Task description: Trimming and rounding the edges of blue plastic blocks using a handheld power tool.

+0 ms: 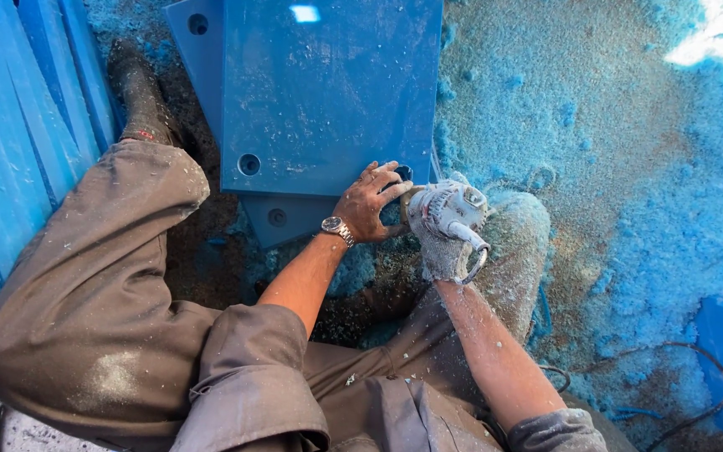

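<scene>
A thick blue plastic slab [328, 92] with round holes lies on the ground, stacked over other blue slabs. My left hand [367, 201], bare with a wristwatch, rests on the slab's near right corner beside a hole. My right hand [437, 243], in a dusty grey glove, grips a small white power tool [453, 209] held at that same corner. The tool's tip is hidden behind my left fingers. My knees in grey-brown trousers flank the slab.
Blue plastic shavings [629, 209] cover the ground to the right. More blue panels [18, 125] stand at the left edge. A dark cable [671, 351] loops over the ground at lower right. My dusty boot [140, 92] sits left of the slab.
</scene>
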